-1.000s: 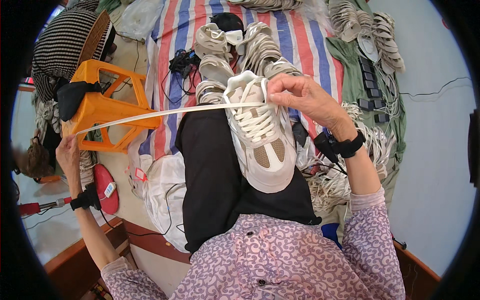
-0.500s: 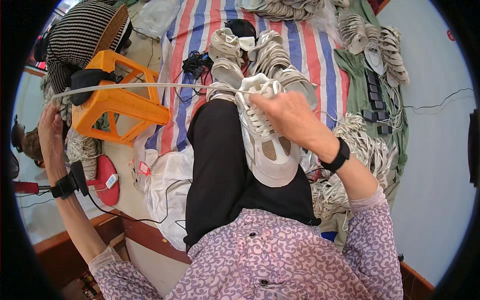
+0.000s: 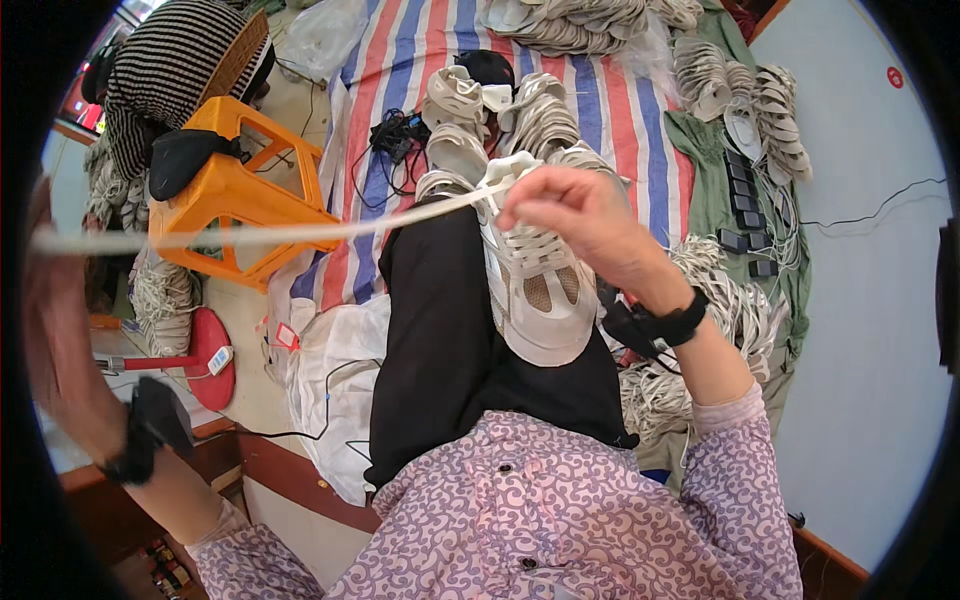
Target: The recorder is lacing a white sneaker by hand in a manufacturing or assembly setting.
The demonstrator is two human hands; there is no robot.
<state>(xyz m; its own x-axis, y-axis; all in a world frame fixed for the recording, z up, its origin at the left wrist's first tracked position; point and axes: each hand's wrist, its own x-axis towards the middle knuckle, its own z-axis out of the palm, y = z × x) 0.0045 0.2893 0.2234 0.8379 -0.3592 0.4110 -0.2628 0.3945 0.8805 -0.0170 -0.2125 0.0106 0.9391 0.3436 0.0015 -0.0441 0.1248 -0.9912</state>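
Observation:
A white and grey sneaker (image 3: 548,310) rests on my black-trousered legs, its toe toward me and laces crossing its front. A pale flat shoelace (image 3: 330,231) stretches from its upper eyelets far out to the left. At that far end my left hand (image 3: 68,345), smeared by motion, has the lace in its fingers. Over the shoe's tongue my right hand (image 3: 580,215) is closed, thumb and forefinger pinching the lace close to the eyelets. Dark straps circle both wrists.
Rows of shoe uppers (image 3: 540,120) lie beyond my knees on a striped sheet (image 3: 625,130). An orange stool (image 3: 235,190) stands at left, near a red round base (image 3: 212,360). Bundled laces (image 3: 735,310) heap at right, beside black adapters (image 3: 745,195). A person in striped clothing (image 3: 170,70) is at upper left.
My left hand has swung lower and further left, pulling its end of the lace down. The right hand has turned and lifted slightly, its fingers more curled.

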